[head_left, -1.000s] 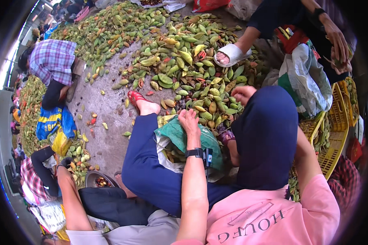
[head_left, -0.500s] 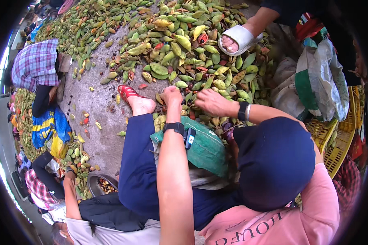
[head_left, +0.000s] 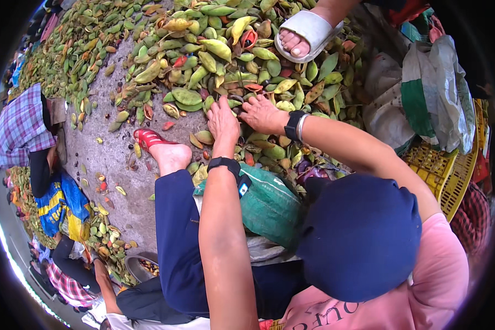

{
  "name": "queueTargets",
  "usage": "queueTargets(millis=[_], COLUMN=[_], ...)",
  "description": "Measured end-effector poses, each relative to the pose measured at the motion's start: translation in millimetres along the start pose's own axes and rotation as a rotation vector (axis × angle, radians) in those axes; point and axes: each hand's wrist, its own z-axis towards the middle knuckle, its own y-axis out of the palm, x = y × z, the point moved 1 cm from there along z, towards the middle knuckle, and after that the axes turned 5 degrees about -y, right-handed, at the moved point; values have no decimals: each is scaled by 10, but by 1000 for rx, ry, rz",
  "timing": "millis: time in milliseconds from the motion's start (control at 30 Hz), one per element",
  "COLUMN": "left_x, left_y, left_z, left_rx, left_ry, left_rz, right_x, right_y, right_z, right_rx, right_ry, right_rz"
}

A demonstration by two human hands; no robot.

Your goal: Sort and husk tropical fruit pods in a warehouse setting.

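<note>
Side by side, my hands reach into the near edge of a heap of green and yellow seed pods (head_left: 217, 49). Some pods are split, showing red lining and dark seeds. My left hand (head_left: 223, 124) has its fingers stretched out over the pods, with the fingertips partly hidden among them. Just right of it, my right hand (head_left: 265, 114) lies palm down, fingers apart on the pods. A dark brown pod (head_left: 235, 101) sits between the fingertips, and I see neither hand gripping it. Below the hands, a green sack (head_left: 272, 206) lies between my legs.
Another person's foot in a white sandal (head_left: 308, 36) stands on the heap. At right are a white-and-green sack (head_left: 437, 91) and yellow crates (head_left: 459, 187). My red-shod foot (head_left: 148, 138) is left of my hands. A bowl of seeds (head_left: 135, 267) and a blue-yellow sack (head_left: 66, 203) lie farther left.
My left hand has reached farther forward, its fingers going from curled to stretched. My right hand has moved left, close beside it. The whole view has shifted slightly.
</note>
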Motion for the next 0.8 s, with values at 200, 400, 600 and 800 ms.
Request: queueTargets(millis=[200,400,600,800], left_x=[-149,-49,54,78], left_y=[-1,9,72,169], left_z=[-2,-92,-188,-244], left_rx=[-272,-188,-88,-113], left_ry=[98,77,72,79], left_rz=[-126,-241,-231,53], right_x=[116,510,734,691], right_y=[-521,-1034,-1121,-734], right_z=[-237,-923,-1017,-302], right_rx=[-334,-405,141,296], right_ry=[-112,-215,407,107], right_rz=[263,408,1345,86])
